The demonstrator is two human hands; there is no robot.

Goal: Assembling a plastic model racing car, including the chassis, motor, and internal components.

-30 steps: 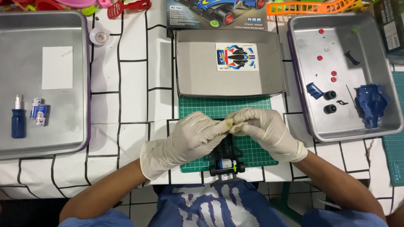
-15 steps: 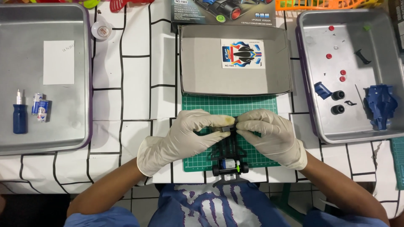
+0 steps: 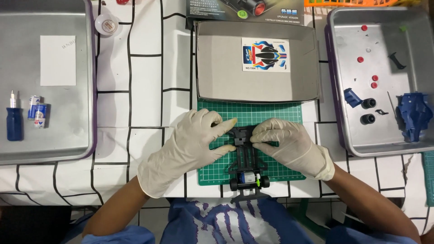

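A black toy car chassis [image 3: 246, 162] lies lengthwise on a green cutting mat [image 3: 271, 115], its rear wheels and small motor toward me. My left hand [image 3: 190, 147], in a pale glove, grips the chassis's front end from the left. My right hand [image 3: 291, 147], also gloved, pinches the same front end from the right. The front of the chassis is partly hidden under my fingers.
An open grey box [image 3: 226, 68] with a sticker sheet [image 3: 265, 54] sits behind the mat. The right metal tray [image 3: 337, 135] holds a blue car body [image 3: 413, 115], two black wheels, red small parts. The left tray [image 3: 86, 90] holds a blue screwdriver [image 3: 14, 119], batteries [image 3: 37, 112], white paper.
My hands have spread slightly apart, and the chassis's front end now shows between them. The view has shifted, so the trays and box sit further up-right in frame.
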